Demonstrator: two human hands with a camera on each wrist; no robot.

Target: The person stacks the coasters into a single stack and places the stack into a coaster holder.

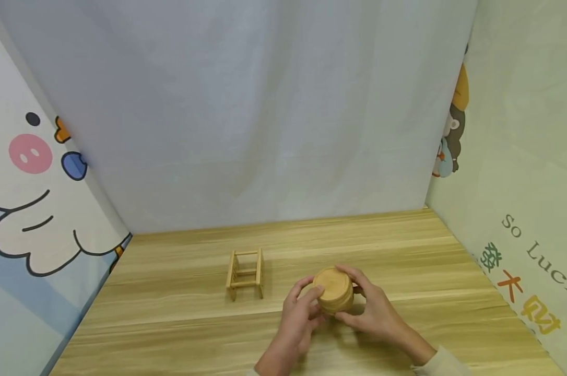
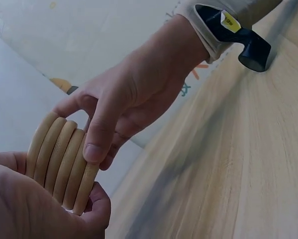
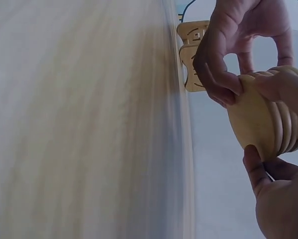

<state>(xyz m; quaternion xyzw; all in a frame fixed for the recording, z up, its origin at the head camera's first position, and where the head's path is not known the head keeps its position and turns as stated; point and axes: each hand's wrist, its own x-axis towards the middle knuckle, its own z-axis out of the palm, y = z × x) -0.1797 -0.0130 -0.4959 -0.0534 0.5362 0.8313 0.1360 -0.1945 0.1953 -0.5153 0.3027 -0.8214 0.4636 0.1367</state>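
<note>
Between both hands, raised over the table, is a stack of several round wooden coasters. The left hand holds it from the left, thumb over the top face and fingers along the side. From the right, the right hand grips the rim, its thumb on the near side and fingers on the far side. In the left wrist view the coasters stand tilted on edge, pressed together. A small wooden coaster rack stands on the table to the left of the hands.
The wood-grain table runs back to a pale curtain. Printed cloth panels rise on the left and on the right. A black wrist strap sits on the right sleeve.
</note>
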